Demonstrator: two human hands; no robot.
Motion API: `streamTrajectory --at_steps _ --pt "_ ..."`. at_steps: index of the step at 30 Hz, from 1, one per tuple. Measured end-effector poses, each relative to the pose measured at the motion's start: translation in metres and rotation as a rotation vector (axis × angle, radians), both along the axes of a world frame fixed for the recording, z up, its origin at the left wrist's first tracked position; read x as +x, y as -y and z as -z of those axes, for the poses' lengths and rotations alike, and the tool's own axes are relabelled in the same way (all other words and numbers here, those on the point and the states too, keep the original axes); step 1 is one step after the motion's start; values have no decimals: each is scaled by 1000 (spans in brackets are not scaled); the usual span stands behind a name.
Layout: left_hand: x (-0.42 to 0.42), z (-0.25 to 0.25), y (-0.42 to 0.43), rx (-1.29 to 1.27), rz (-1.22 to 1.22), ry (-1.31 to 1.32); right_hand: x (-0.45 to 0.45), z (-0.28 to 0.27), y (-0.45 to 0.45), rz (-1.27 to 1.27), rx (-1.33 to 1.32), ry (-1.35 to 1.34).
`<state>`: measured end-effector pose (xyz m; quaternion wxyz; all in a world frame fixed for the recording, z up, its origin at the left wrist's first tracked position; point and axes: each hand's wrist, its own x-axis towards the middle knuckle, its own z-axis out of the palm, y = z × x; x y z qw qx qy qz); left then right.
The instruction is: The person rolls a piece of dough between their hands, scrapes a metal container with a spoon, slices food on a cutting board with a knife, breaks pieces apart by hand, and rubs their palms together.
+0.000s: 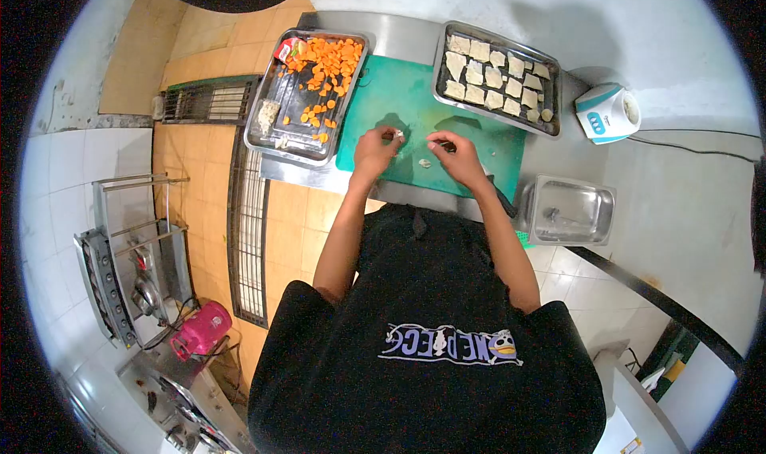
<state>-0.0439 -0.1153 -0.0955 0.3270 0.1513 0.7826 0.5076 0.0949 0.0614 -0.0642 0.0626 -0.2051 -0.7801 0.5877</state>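
My left hand (pixel 375 152) is closed in a pinch above the green cutting board (pixel 391 83). Between its fingertips sits a small whitish piece (pixel 400 135) that looks like a garlic clove. Just to the right, my right hand (pixel 457 157) has its thumb and fingers pressed together; what they hold, if anything, is too small to tell. Another pale piece (pixel 424 163) lies on the board between the hands. A dark, long object (pixel 501 199), partly hidden by my right forearm, rests at the board's near edge.
On the left, a metal tray (pixel 357 95) holds sliced carrots (pixel 331 59), a red packet (pixel 289 50) and small pale pieces (pixel 268 116). A second tray (pixel 550 123) carries flat pale squares (pixel 474 94). A white-and-teal appliance (pixel 608 113) and steel container (pixel 571 238) stand right.
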Motion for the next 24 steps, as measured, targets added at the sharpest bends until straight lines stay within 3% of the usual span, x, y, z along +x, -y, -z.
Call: streamTrajectory --at_steps 2,5,12,14,20,24 --pt "0 -18 -3 -310 137 -464 1 2 -1 11 -13 10" --pt "2 -26 -5 -374 211 -560 3 -3 -2 -25 57 59" --pt "6 -32 -4 -400 278 -630 11 -8 6 -171 212 131" --pt "7 -35 -2 -393 256 -689 14 -3 8 -228 407 63" --pt "5 -41 4 -327 218 -638 16 5 10 -318 574 112" --pt "4 -42 8 -324 187 -652 15 2 13 -290 559 116"
